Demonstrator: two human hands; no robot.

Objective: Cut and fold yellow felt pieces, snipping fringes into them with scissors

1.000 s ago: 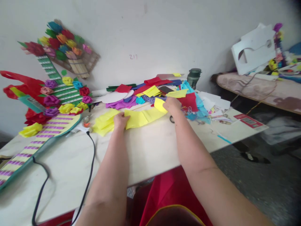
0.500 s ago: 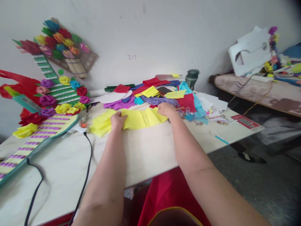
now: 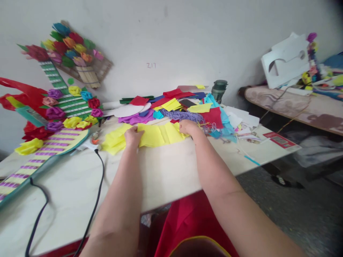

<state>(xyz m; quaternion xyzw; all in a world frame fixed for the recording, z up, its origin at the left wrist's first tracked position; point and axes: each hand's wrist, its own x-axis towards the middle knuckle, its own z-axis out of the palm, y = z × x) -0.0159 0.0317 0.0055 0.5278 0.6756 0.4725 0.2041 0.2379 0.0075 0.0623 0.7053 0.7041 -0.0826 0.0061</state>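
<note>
A strip of yellow crepe paper (image 3: 158, 135) lies stretched along the table in front of me, with a few creases across it. My left hand (image 3: 134, 136) pinches it left of its middle, where more folded yellow layers fan out to the left. At the right end, the closed fingers of my right hand (image 3: 188, 127) grip the same strip. Just behind that hand is a tangle of purple yarn (image 3: 182, 115). A white corded tool (image 3: 90, 144), perhaps a glue gun, rests left of the paper.
Coloured paper sheets (image 3: 139, 117) pile up along the wall, with a dark green bottle (image 3: 219, 90) behind. At left stands a striped board (image 3: 40, 153) decorated with paper flowers. A black cord (image 3: 100, 178) runs to the front edge. Another table (image 3: 284, 101) is at right.
Both hands keep their hold on the yellow crepe paper and have barely moved. The paper's right end looks slightly more gathered at my right hand. The view has shifted a little.
</note>
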